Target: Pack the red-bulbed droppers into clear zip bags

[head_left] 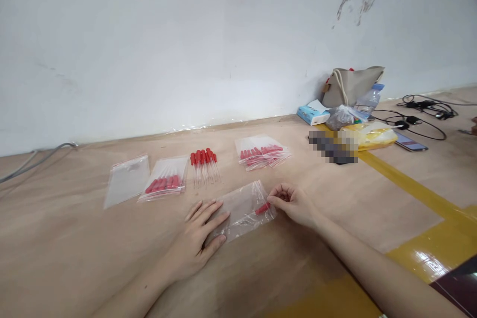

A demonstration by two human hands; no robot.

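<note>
A clear zip bag (pixel 238 206) lies flat on the brown-covered surface in front of me. My left hand (pixel 203 231) rests on its left end, fingers spread and pressing it down. At the bag's right end, my right hand (pixel 290 202) is closed in a pinch on the end of a red-bulbed dropper (pixel 263 208). The bulb shows at the bag's mouth; the thin clear stem is hard to make out. Beyond the bag lies a cluster of loose red-bulbed droppers (pixel 203 157), bulbs pointing away from me.
Left of the loose droppers are a filled bag (pixel 164 179) and a flat bag (pixel 127 180). A stack of filled bags (pixel 263 151) lies to their right. Farther right are a tissue pack (pixel 313 113), a grey bag (pixel 352 87), a phone (pixel 411 142) and cables (pixel 428 105). A wall stands behind.
</note>
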